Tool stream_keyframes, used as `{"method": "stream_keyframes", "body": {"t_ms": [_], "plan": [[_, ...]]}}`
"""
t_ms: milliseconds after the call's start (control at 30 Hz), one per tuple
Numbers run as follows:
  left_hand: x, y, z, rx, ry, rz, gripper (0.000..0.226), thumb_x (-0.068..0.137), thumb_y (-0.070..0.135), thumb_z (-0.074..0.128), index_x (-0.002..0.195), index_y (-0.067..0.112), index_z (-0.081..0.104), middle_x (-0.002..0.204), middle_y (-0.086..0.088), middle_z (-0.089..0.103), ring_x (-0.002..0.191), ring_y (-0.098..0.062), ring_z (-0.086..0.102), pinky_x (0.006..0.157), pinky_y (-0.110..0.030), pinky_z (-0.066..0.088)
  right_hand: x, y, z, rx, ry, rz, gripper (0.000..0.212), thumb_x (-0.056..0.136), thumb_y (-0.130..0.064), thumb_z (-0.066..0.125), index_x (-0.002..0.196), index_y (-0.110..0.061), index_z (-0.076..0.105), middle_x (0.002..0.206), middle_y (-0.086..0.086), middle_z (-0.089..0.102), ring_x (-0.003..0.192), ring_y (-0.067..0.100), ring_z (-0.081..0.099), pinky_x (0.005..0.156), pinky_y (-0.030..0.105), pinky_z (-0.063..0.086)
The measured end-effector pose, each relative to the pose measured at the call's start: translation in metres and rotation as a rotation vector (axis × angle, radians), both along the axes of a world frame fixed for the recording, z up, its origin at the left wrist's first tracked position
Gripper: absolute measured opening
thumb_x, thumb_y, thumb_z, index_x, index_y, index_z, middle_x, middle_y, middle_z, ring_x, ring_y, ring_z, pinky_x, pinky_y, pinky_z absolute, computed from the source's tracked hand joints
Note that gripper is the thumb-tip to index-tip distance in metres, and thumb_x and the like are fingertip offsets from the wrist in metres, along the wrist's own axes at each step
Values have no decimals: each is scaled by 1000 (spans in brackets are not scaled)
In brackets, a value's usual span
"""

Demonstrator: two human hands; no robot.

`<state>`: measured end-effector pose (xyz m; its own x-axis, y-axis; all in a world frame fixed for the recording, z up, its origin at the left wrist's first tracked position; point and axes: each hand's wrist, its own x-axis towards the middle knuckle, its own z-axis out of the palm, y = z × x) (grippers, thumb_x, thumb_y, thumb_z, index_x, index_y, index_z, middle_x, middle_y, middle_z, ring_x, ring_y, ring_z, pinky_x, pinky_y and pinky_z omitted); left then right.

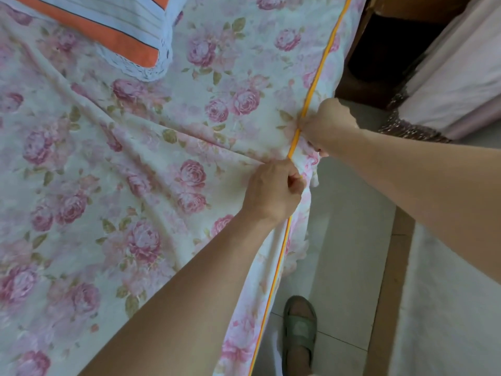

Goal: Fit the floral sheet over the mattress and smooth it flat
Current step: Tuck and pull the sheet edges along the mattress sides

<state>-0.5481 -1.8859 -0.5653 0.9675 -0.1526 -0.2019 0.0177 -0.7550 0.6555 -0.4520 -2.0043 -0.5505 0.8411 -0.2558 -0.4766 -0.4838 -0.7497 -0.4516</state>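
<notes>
Left hand (273,191) grips floral sheet (113,169) at orange-piped edge — right hand (329,126) grips it just beyond.

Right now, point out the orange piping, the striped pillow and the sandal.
orange piping (320,67), head view, on the stripe along the sheet's edge.
striped pillow (108,31), head view, on its orange band.
sandal (299,331), head view, on its strap.

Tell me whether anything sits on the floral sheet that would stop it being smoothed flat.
Yes. An orange and pale blue striped pillow with a lace edge lies on the pink rose-print floral sheet at the far end, beyond the folds. Nothing stands between the hands and the sheet: the left hand and right hand both grip its yellow-piped edge.
</notes>
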Motion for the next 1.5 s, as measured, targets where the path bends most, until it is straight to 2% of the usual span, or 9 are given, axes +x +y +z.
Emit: {"method": "stream_keyframes", "body": {"t_ms": [167,333,567,833,933,1167,1233,1333,1500], "plan": [[6,0,3,5,49,-19,10,83,21,67,79,13,70,77,0,71,79,-20,66,75,-31,50,13,-2,1,-19,-17,43,34,87,-45,55,95,-13,46,93,4,59,83,26,60,65,32,47],[17,-1,1,-6,-35,138,20,83,30,68,79,13,58,79,0,64,78,-24,63,72,-40,51,17,-2,-4,-100,-42,87,22,90,-31,53,93,-10,45,88,5,50,81,28,54,64,33,41],[59,-19,16,394,11,89,21,87,31,61,96,12,63,102,-9,65,99,-32,61,67,-31,37,31,-3,-3,-59,-43,96,25,89,-36,54,90,-11,48,86,5,54,83,28,59,62,32,41],[134,-41,13,102,18,24,14,80,17,63,72,6,66,76,-11,61,87,-33,63,69,-31,43,92,-23,16,-93,-158,5,22,91,-28,53,100,-7,52,105,14,60,102,35,62,69,33,44],[138,-40,-2,85,-3,-7,16,81,17,63,68,10,58,82,-12,64,87,-32,62,70,-31,44,96,-23,10,-99,-114,98,23,92,-23,49,76,-8,43,104,18,65,92,34,65,69,34,51],[136,-36,-6,-217,51,25,27,91,22,55,87,-1,68,89,-18,64,82,-29,58,72,-24,42,93,-21,13,-220,-124,292,8,89,-12,47,87,-7,42,96,18,58,94,38,60,67,34,44],[126,-23,-5,-254,-63,141,21,92,19,53,98,8,69,100,-10,61,91,-23,56,80,-22,44,93,-18,15,-267,-94,323,13,89,-12,48,80,-7,40,90,15,56,86,34,59,67,35,45],[104,20,-9,54,-388,444,28,86,23,55,112,16,64,119,-5,57,112,-25,51,95,-35,37,93,-11,16,-410,-97,359,13,91,-11,49,84,-6,40,84,9,45,80,30,47,67,35,37],[61,121,-16,293,-304,1054,63,92,46,47,142,8,39,154,-14,28,140,-30,27,112,-39,17,87,-10,8,-447,-164,371,28,96,-22,43,113,0,44,91,14,48,92,38,56,66,37,36]]}}
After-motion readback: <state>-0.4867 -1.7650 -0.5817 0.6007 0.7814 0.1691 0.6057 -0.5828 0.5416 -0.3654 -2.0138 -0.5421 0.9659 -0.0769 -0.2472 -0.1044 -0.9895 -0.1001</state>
